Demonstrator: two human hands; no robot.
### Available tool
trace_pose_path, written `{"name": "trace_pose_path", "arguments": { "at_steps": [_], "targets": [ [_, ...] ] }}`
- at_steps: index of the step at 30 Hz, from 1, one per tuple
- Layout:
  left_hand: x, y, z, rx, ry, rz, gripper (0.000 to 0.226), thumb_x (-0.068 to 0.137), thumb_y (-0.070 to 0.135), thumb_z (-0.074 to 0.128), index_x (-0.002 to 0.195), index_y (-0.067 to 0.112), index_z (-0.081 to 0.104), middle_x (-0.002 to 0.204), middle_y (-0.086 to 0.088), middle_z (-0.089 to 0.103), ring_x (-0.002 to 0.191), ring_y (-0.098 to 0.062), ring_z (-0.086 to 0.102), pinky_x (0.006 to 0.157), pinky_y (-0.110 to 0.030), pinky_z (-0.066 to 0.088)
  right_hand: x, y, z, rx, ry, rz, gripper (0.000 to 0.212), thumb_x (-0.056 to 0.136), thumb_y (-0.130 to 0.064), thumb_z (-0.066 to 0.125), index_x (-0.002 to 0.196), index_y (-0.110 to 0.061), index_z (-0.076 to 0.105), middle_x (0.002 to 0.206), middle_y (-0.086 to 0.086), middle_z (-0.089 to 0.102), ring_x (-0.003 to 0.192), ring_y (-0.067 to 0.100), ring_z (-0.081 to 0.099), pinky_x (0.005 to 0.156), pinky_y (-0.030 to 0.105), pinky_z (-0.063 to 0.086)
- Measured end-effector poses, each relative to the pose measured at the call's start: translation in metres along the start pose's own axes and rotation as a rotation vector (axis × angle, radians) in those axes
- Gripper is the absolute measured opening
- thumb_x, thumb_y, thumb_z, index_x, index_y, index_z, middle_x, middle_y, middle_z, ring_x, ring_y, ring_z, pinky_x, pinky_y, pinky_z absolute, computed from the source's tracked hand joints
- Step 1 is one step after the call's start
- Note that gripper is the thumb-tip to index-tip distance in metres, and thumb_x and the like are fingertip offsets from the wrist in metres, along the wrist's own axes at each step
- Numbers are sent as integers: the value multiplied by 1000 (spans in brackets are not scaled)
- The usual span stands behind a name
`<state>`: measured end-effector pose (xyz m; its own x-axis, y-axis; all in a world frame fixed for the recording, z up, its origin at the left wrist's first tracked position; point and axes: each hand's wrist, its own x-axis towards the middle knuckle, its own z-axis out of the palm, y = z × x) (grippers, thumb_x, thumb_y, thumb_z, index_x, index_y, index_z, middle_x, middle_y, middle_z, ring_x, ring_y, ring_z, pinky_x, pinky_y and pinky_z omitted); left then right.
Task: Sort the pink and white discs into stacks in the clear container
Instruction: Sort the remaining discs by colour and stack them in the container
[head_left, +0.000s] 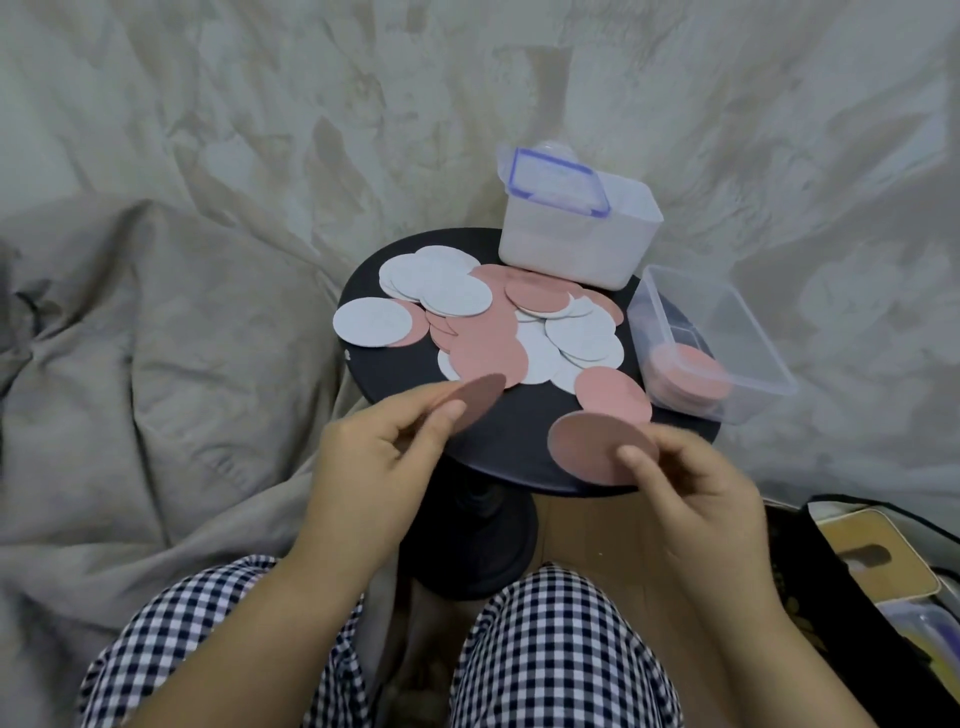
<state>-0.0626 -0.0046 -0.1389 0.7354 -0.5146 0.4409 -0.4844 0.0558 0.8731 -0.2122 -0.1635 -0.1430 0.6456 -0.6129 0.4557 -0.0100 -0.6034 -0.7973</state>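
My left hand (379, 447) and right hand (691, 483) each pinch one pink disc. The clear container (727, 312) holds one pink stack (688, 376); most discs (483, 317) remain on the desk (670, 441).

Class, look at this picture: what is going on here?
A seated person is sorting paper discs on a small round black table. The left hand and the right hand each hold one pink disc. Mixed pink and white discs lie heaped on the table. A clear container at its right edge already holds a short stack of pink discs.
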Motion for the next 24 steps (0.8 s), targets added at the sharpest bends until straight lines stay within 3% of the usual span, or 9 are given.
{"name": "trace_pose_path", "arguments": {
  "at_steps": [4,7,10,12,14,16,18,21,24],
  "targets": [
    [1,12,14,-219,-5,-243,18,86,22,59,86,36,70,87,21,72,83,4,65,76,-15,49,6,-15,11,242,91,216,12,68,-29,68,80,-26,68,78,-14,69,70,1,60,64,13,49],
    [-6,16,22,-343,-115,-342,15,78,33,59,83,36,74,88,9,74,86,-9,69,80,-35,55,7,-21,24,317,60,230,14,68,-14,72,77,-19,62,65,-13,64,60,-2,55,58,12,47],
    [-10,18,24,-323,-151,-337,14,83,21,64,87,31,72,86,6,75,84,-12,70,76,-36,58,5,-21,29,234,62,197,17,68,-17,74,77,-24,61,69,-14,64,62,-1,53,60,16,47],
    [-10,16,21,-290,-113,-316,17,84,16,64,86,30,72,85,7,75,82,-11,70,75,-32,57,5,-15,25,53,57,132,16,72,-33,71,84,-30,62,81,-18,64,74,0,56,67,18,47],
    [-7,12,17,-254,-40,-310,15,84,15,64,86,29,71,83,9,74,80,-6,69,71,-21,55,7,-5,18,-259,22,-29,27,79,-48,63,103,-34,59,105,-30,58,99,-1,52,88,12,40],
    [-4,7,12,-258,28,-323,15,83,14,65,85,27,70,81,10,74,76,-3,69,65,-14,51,9,7,10,-479,-61,-98,49,85,-51,52,127,-27,51,135,-21,43,125,4,38,106,14,24],
    [-2,3,9,-263,69,-336,15,84,13,64,84,27,70,81,10,74,75,-3,68,63,-13,50,9,15,4,-589,-145,-6,67,86,-62,43,140,-23,37,149,-9,29,137,8,23,111,22,13],
    [-1,0,7,-293,106,-364,15,84,12,64,84,25,70,79,10,74,73,-3,68,62,-14,51,4,23,-1,-683,-251,-10,74,83,-68,28,141,-23,36,149,-10,31,137,2,20,114,27,7],
    [-3,-1,8,-296,102,-369,14,85,12,63,83,25,69,79,10,74,73,-3,68,63,-15,52,-3,23,-1,-580,-245,-114,60,82,-59,42,128,-22,54,131,-16,47,126,-2,35,113,28,21]
  ]
}}
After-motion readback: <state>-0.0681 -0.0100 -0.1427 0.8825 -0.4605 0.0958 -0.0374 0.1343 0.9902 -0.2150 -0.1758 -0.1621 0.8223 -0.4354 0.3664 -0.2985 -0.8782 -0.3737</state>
